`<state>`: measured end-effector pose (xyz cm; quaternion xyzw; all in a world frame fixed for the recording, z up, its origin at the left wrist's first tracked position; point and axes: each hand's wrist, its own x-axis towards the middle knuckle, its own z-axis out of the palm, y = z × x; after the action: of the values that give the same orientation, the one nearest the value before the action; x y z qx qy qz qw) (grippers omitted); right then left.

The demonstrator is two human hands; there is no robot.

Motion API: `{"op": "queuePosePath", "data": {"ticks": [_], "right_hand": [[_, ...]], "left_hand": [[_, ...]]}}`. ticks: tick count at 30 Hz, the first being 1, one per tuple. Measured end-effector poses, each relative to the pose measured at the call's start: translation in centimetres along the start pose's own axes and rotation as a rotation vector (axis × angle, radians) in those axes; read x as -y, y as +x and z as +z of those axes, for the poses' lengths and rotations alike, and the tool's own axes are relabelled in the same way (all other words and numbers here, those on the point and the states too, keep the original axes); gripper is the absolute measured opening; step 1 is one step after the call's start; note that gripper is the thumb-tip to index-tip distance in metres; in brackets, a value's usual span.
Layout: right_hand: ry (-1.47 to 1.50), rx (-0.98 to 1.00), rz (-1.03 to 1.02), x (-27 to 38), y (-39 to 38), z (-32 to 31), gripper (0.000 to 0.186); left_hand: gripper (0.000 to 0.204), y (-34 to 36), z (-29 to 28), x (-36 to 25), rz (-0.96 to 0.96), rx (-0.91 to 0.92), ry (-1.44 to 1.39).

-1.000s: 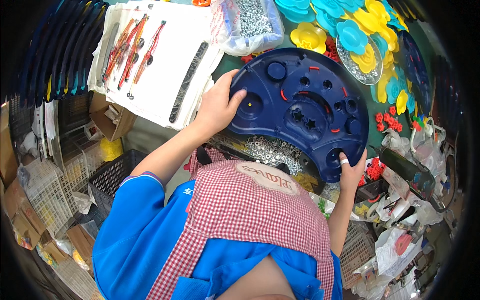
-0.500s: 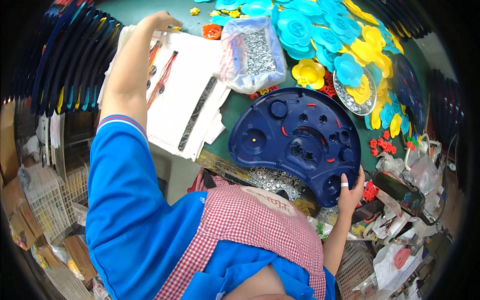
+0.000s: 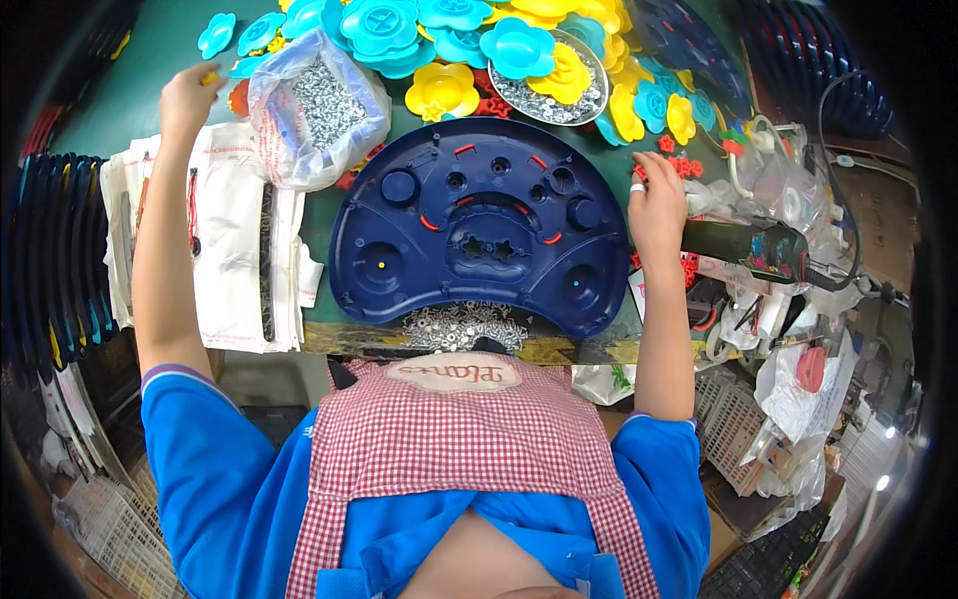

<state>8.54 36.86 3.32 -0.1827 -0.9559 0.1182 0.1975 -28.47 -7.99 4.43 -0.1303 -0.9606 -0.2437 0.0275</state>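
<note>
My left hand (image 3: 190,95) is at the upper left with its fingers closed on a small yellow piece (image 3: 210,78), beside a bag-lined container of metal fasteners (image 3: 329,105). My right hand (image 3: 657,205) is at the right of the dark blue curved plastic shell (image 3: 479,280), its fingers curled round a small red piece (image 3: 639,176) among others like it. The shell lies face up on the green table, showing red inserts, star-shaped recesses and round wells. Small metal parts (image 3: 464,325) lie along its near edge.
Cyan (image 3: 379,25) and yellow (image 3: 441,92) flower pieces pile behind the shell around a metal dish (image 3: 519,100). White paper sheets (image 3: 225,280) with wires lie left, beside stacked dark shells (image 3: 50,260). A dark tool (image 3: 743,250), cable and plastic bags crowd the right.
I have let go of the shell, which now lies flat. My left hand has reached to the upper left; my right hand has moved up to the red pieces. The view has turned.
</note>
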Motion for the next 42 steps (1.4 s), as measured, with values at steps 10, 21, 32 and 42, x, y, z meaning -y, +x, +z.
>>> {"op": "queuePosePath", "data": {"ticks": [10,21,32,42], "right_hand": [[-0.146,0.076,0.034,-4.0,1.0,2.1,0.032],[0.296,0.27,-0.526,8.9,-6.3,0.1,0.034],[0.313,0.265,-0.456,9.1,-6.7,0.8,0.033],[0.349,0.214,-0.371,9.6,-6.9,0.4,0.022]], "left_hand": [[0.026,-23.3,7.0,-19.9,0.596,0.713,-0.382],[0.019,-23.2,8.6,-19.6,0.772,0.348,-0.249],[0.016,-22.5,8.8,-19.1,0.81,0.308,-0.211],[0.028,-23.9,7.4,-19.1,0.82,0.322,-0.216]]}}
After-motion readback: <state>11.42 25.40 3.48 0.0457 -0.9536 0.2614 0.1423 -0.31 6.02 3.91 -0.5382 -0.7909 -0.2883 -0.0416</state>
